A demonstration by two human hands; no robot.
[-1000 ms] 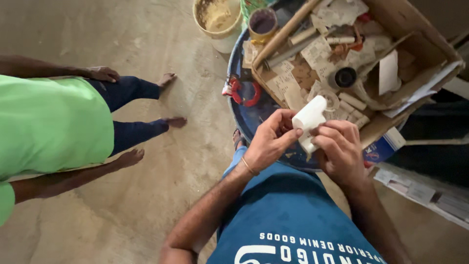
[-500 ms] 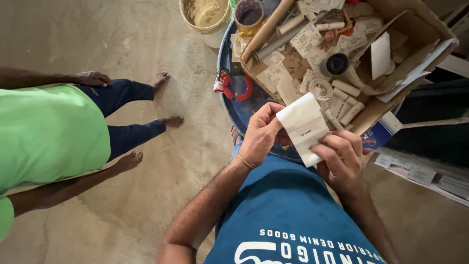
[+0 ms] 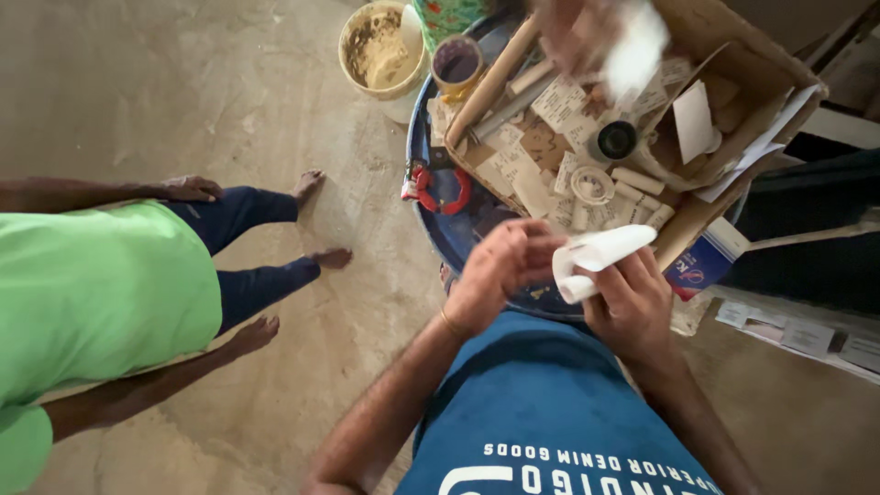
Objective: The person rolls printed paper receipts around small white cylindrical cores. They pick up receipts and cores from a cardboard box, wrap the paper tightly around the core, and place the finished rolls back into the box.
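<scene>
**A:** From the head camera, what are the two hands doing?

**B:** Both meet over the near rim of a round blue metal drum top (image 3: 431,156). The right hand (image 3: 632,307) is curled around a rolled white sheet of paper (image 3: 600,258), thumb and fingers pinching its lower end. The left hand (image 3: 500,270) has its fingers bent inward and bunched, their tips touching the roll's left end.

**A:** Where does the roll sit?

**B:** Held in the air between the hands, tilted, its upper end pointing right toward the edge of an open brown cardboard box (image 3: 733,82). It touches nothing but the hands.

**A:** What's in the box?

**B:** Printed paper slips, several small white rolls (image 3: 637,181), a coil of white tape (image 3: 592,185), a black round cap (image 3: 617,139), and a long wooden stick (image 3: 490,82) leaning across the left side. A blurred white shape passes over the top of it; I cannot tell what it is.

**A:** And around the drum?

**B:** Red-handled pliers (image 3: 440,188) lie on the blue top, just beside the box. Beyond it stand a cream plastic bucket of yellowish powder (image 3: 378,50) and a small cup with a dark inside (image 3: 456,62). At left, another person in a green shirt (image 3: 101,293) stands barefoot on the concrete floor (image 3: 183,92), well apart from the hands.
</scene>
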